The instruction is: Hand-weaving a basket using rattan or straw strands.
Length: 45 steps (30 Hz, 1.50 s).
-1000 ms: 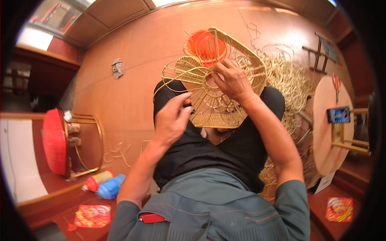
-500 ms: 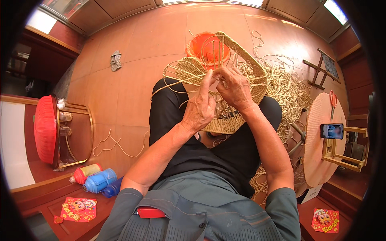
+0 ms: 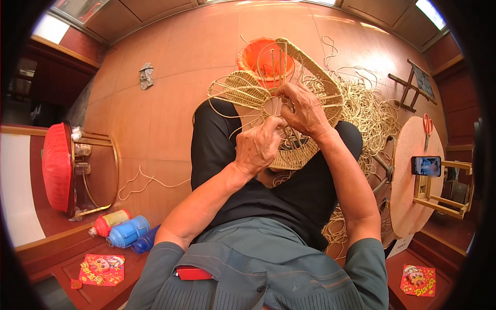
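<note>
A half-woven rattan basket frame (image 3: 243, 90) rests on my lap, its bare ribs fanning out to the left and a woven band curving over the top. My left hand (image 3: 258, 147) is closed around thin rattan strands near the frame's middle. My right hand (image 3: 305, 108) pinches strands just above it, and the two hands nearly touch. Behind the frame stands an orange bucket (image 3: 266, 57), partly hidden by the ribs.
A heap of loose rattan strands (image 3: 369, 108) lies to the right. A round wooden table (image 3: 408, 191) carries a phone (image 3: 426, 165) and red scissors (image 3: 428, 124). At left are a red stool (image 3: 57, 168) and blue bottles (image 3: 126, 232); a single cord (image 3: 142, 181) trails over the floor.
My left hand has come up from the frame's lower left edge to its centre, beside my right hand. The view has shifted slightly, and the frame is now tilted more toward me.
</note>
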Motion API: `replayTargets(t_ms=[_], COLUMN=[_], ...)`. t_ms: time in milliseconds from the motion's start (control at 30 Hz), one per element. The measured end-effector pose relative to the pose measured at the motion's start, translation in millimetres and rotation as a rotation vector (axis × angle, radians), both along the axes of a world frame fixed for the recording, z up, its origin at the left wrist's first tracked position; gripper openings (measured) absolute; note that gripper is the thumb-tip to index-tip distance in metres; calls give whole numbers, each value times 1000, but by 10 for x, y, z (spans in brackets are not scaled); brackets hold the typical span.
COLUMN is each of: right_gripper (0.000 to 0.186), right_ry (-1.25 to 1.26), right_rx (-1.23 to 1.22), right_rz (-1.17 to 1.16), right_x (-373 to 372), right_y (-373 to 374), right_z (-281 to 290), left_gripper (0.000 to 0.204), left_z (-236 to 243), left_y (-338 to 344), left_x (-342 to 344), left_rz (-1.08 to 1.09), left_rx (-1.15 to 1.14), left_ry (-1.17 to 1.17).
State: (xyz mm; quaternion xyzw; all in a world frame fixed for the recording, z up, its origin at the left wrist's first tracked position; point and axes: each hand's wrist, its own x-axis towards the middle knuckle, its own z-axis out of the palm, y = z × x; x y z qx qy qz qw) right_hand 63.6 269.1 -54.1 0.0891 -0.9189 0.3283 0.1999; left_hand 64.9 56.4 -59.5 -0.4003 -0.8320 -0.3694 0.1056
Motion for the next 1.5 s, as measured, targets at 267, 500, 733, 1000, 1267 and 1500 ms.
replayTargets(t_ms=[267,500,733,1000,1267,1500], right_gripper=[22,25,26,27,20,21], right_ry=[93,204,213,174,46,116], right_rx=[3,-11,-5,58,-66,-115], right_rz=[-37,-70,-128,-209,-257,-235], right_x=[-75,-82,-49,-176,-101,-72], right_y=[-8,20,-77,-142,-319,-197], right_z=[-166,-203,-221,-117,-59,-115], left_gripper=[33,63,51,42,39,21], left_z=[458,272,798,106,219,327], left_y=[-899,-3704,-6959,-3957,-786,-1919], left_x=[349,197,608,-446,-70,-102], left_rz=[37,694,1882,722,74,536], left_rx=[22,-618,-552,-345,-44,-174], left_ry=[-110,-152,-878,-440,-151,-233])
